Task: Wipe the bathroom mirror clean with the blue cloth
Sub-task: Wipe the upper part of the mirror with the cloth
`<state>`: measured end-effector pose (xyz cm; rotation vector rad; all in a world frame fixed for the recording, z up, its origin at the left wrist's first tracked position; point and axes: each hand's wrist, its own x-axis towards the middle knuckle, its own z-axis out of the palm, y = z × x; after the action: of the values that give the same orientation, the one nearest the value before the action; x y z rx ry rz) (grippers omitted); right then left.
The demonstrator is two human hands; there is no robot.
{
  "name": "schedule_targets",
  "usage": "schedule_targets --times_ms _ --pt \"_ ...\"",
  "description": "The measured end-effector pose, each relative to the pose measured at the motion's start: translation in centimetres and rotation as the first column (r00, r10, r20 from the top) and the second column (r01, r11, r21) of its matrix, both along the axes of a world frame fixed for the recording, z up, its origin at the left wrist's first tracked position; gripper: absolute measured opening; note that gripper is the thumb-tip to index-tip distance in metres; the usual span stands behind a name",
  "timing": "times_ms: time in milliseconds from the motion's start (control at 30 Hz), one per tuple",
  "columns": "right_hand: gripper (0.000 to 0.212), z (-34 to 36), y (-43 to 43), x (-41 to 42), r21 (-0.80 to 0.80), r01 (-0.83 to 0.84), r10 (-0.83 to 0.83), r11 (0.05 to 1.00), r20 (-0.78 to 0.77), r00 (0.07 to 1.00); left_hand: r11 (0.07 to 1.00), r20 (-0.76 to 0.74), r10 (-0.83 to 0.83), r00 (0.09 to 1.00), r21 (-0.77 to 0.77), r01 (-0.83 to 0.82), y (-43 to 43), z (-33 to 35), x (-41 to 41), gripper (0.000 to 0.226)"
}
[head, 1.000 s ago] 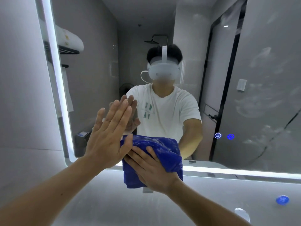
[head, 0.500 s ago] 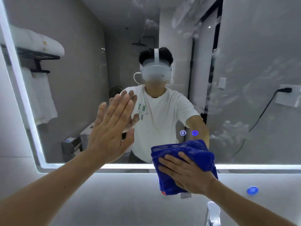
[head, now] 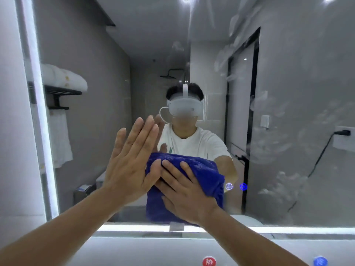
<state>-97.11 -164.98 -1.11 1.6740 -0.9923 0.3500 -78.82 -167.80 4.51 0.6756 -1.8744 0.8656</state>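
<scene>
The bathroom mirror (head: 96, 54) fills the view, edged by lit strips on the left and bottom. White smears and blotches cover its right half. My left hand (head: 132, 162) lies flat on the glass, fingers straight and close together, holding nothing. My right hand (head: 184, 192) presses the crumpled blue cloth (head: 205, 173) against the lower middle of the mirror, right beside my left thumb. The cloth's lower edge reaches the bottom light strip.
Two blue touch icons (head: 236, 186) glow on the glass just right of the cloth. Below the mirror sit a red round cap (head: 209, 261) and a blue round cap (head: 320, 261). The reflection shows a person, a towel rack and a wall socket.
My right hand slid the cloth right along the bottom of the mirror, then back left and slightly up, next to my left hand. The left hand stayed flat on the glass.
</scene>
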Motion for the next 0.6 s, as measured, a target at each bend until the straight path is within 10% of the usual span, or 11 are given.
schedule_targets --times_ms 300,600 --pt "0.056 15.2 0.2 -3.9 -0.068 0.031 -0.027 0.997 0.057 0.998 0.994 -0.043 0.011 0.999 -0.106 -0.016 -0.7 6.3 0.0 0.063" --pt "0.060 29.6 -0.7 -3.9 -0.214 0.167 -0.053 0.963 0.458 0.888 0.979 -0.070 0.018 0.997 -0.200 -0.032 0.4 11.6 0.5 0.065"
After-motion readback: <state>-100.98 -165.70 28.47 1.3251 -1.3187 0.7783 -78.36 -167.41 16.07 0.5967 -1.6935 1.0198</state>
